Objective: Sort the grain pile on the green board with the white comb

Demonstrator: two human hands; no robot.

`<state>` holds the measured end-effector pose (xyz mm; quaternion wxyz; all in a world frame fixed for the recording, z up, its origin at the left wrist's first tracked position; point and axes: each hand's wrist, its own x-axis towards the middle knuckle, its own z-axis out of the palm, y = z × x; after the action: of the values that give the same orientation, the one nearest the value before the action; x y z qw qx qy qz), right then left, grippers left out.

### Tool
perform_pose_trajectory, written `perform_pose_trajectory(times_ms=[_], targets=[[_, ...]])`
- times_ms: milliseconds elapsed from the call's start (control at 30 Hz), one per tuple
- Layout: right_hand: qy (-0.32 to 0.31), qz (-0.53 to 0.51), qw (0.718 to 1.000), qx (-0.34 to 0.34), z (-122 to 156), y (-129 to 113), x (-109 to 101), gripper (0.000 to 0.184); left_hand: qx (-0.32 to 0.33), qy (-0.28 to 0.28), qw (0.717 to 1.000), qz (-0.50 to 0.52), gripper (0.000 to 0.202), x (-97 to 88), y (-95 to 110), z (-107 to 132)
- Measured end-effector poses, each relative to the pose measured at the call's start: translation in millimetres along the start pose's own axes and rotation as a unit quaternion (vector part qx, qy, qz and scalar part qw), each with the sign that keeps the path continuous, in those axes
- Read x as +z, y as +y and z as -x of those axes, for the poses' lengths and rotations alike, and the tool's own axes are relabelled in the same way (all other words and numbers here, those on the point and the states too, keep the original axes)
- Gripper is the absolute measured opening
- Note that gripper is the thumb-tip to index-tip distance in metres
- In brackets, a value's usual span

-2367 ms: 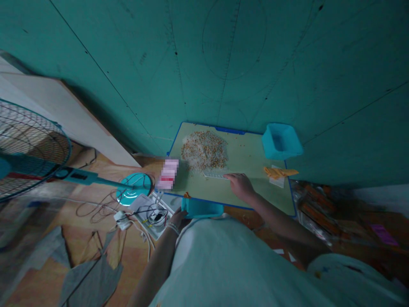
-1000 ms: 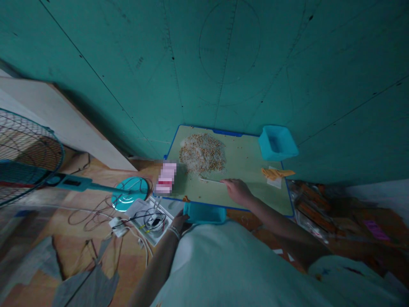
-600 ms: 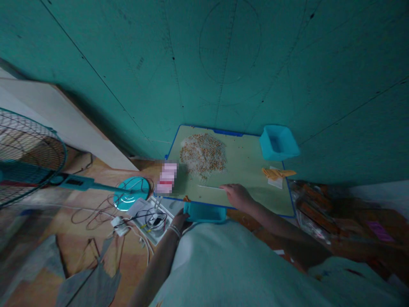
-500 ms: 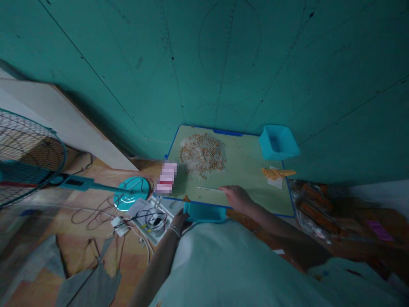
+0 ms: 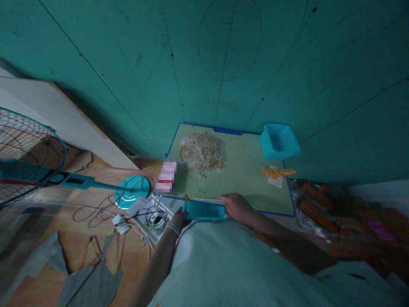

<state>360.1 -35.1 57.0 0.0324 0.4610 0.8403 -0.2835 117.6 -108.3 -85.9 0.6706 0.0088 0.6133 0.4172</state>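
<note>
A pale green board (image 5: 246,170) with a blue rim lies against the teal wall. A heap of mixed grains (image 5: 203,153) sits on its far left part. My left hand (image 5: 178,217) grips a small blue tray (image 5: 203,210) held just below the board's near edge. My right hand (image 5: 235,206) is closed on a thin white card (image 5: 206,199), which lies along that near edge right above the tray. A second blue tray (image 5: 278,142) stands at the board's far right corner, with an orange wrapper (image 5: 275,172) in front of it.
A standing fan (image 5: 28,162) with a round teal base (image 5: 131,192) fills the left. Cables and a white power strip (image 5: 150,215) lie on the floor beside my left arm. Packets (image 5: 315,209) lie on the floor at the right. A pixelated pink object (image 5: 165,177) sits at the board's left edge.
My right hand has drawn the white card from beside the grain heap down to the board's near edge, above the blue tray. My left hand has kept the tray in place.
</note>
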Motion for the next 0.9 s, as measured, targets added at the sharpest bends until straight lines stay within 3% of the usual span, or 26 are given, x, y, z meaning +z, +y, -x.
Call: perform_pose_trajectory(times_ms=[167,433,600,900], targets=[[-0.018,-0.015,1.000,-0.002,7,-5,0,0.039,-0.002,0.010,1.000,0.000,0.034,2.6,2,3],[0.052,0.013,0.998,0.034,-10,2,-17,0.044,-0.002,0.003,1.000,-0.004,0.037,1.0,0,-4],[0.024,0.030,0.999,0.018,-16,3,-14,0.045,0.001,-0.014,1.000,0.006,0.038,-0.1,0,-4],[-0.009,0.005,1.000,-0.012,8,2,2,0.041,0.001,0.010,1.000,0.005,0.033,2.7,5,6]])
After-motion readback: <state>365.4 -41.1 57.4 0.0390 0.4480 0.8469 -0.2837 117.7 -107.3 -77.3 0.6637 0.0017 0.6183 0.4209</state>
